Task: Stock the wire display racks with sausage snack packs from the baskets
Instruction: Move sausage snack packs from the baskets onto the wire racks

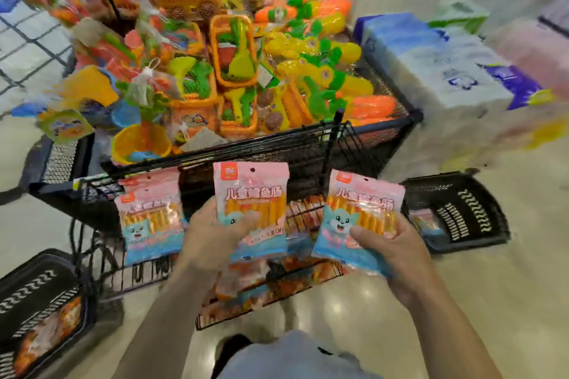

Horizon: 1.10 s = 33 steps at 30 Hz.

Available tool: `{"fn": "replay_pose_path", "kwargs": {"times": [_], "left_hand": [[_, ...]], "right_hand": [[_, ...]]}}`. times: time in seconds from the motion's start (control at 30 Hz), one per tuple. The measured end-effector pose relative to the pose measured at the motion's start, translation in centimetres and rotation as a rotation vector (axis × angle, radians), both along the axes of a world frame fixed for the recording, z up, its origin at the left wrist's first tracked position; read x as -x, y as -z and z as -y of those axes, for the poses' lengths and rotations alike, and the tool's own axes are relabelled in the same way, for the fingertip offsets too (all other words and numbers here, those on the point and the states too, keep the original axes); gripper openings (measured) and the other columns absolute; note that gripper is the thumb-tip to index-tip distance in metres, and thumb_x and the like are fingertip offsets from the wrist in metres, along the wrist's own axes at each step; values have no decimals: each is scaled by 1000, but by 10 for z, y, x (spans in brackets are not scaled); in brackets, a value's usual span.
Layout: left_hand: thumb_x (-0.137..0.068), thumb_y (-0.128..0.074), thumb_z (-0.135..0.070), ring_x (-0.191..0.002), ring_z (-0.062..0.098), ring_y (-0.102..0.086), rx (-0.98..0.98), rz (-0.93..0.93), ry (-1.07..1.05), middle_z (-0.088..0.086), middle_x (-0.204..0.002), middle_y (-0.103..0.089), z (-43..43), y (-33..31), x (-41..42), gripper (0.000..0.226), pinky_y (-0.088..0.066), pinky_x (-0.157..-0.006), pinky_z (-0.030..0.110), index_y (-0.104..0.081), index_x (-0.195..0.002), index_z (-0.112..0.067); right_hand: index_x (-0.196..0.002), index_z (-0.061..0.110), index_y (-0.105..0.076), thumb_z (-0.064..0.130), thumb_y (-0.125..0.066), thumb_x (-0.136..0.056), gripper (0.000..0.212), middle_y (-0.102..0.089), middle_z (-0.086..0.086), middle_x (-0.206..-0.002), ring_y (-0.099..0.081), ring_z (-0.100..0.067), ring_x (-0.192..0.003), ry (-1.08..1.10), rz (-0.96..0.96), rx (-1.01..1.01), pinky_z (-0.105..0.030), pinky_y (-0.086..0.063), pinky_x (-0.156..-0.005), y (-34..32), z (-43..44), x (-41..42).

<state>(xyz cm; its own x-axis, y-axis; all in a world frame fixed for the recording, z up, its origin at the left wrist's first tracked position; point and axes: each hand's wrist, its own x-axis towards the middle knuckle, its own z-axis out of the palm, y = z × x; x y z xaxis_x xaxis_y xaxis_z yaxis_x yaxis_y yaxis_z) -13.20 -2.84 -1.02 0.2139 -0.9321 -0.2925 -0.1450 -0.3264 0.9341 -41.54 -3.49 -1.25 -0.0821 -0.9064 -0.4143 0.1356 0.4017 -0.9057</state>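
My left hand (212, 234) grips a pink and blue sausage snack pack (251, 194) upright in front of the black wire display rack (308, 144). My right hand (397, 251) holds a second sausage pack (361, 209) by its lower right side, tilted slightly. A third pack (147, 218) hangs at the left of the rack. More packs (277, 274) lie on the rack's lower wire shelf. A black basket (462, 209) on the floor at right holds one pack. Another black basket (40, 311) at lower left holds orange packs.
A big wire bin (385, 95) full of bright plastic toys stands behind the rack. Stacked tissue packs (446, 77) sit to the right. Pale glossy floor (492, 301) surrounds me. My knee (292, 357) shows at the bottom.
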Motion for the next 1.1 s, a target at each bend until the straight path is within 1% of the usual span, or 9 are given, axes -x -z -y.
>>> {"fn": "replay_pose_path", "kwargs": {"times": [0.17, 0.33, 0.4, 0.53, 0.67, 0.8, 0.9, 1.0, 1.1], "left_hand": [[-87, -82, -24, -86, 13, -77, -50, -48, 65, -10, -94, -79, 7, -3, 111, 21, -62, -79, 43, -72, -105, -30], [-90, -77, -18, -68, -3, -71, -14, -12, 221, -14, -88, -79, 8, 0, 231, 16, -48, -54, 13, -72, -102, -27], [-92, -76, -16, -72, 0, -73, -17, -9, 302, -11, -92, -79, 10, 1, 275, 17, -48, -53, 11, -72, -105, -26], [-92, -76, -20, -84, 10, -76, -52, -5, 421, -8, -97, -79, 24, -1, 353, 18, -54, -66, 25, -72, -108, -26], [-91, -76, -13, -73, 4, -74, -76, -16, 506, -6, -92, -80, 50, 5, 419, 18, -50, -55, 14, -72, -106, -22], [-91, -77, -25, -83, 3, -75, -93, -1, 578, -15, -97, -79, 91, 18, 483, 19, -55, -66, 21, -72, -108, -30], [-92, -76, -26, -83, 3, -75, -115, -21, 609, -15, -97, -78, 130, 31, 532, 18, -53, -64, 22, -71, -108, -31], [-92, -77, -22, -88, 9, -76, -154, -52, 637, -13, -98, -79, 173, 45, 575, 18, -61, -80, 36, -72, -107, -31], [-91, -78, -22, -95, 16, -77, -188, -57, 648, -8, -102, -79, 214, 54, 612, 18, -59, -92, 50, -74, -107, -30]], "right_hand": [[-117, 12, -69, -8, -78, -78, 44, -78, -15, -108, -74, -40, -102, 126, 23, 17, -53, -58, -93, 1, -24, 109], [-125, 11, -65, -6, -78, -79, 50, -78, -12, -110, -75, -35, -101, 230, 39, 12, -53, -59, -93, -2, -55, 219], [-124, 11, -65, -7, -77, -81, 48, -78, -14, -110, -75, -37, -100, 289, 17, 3, -58, -58, -93, -2, -69, 262], [-118, 13, -67, -4, -78, -80, 43, -79, -12, -106, -76, -36, -96, 430, -7, -15, -61, -57, -94, 0, -86, 338], [-118, 12, -67, 0, -83, -73, 50, -78, -13, -108, -75, -38, -99, 554, -2, -20, -60, -56, -96, 6, -84, 397], [-121, 11, -66, -2, -81, -78, 48, -78, -12, -109, -76, -36, -98, 607, -31, -39, -56, -58, -93, 14, -64, 450], [-118, 12, -67, -5, -79, -80, 43, -79, -12, -107, -77, -34, -96, 633, -45, -56, -48, -60, -86, 20, -33, 490], [-116, 12, -66, -6, -78, -80, 42, -79, -12, -106, -77, -32, -95, 645, -59, -75, -42, -59, -83, 23, 8, 528], [-116, 13, -66, -7, -79, -79, 44, -79, -10, -105, -77, -32, -96, 626, -87, -109, -43, -59, -85, 24, 50, 564]]}}
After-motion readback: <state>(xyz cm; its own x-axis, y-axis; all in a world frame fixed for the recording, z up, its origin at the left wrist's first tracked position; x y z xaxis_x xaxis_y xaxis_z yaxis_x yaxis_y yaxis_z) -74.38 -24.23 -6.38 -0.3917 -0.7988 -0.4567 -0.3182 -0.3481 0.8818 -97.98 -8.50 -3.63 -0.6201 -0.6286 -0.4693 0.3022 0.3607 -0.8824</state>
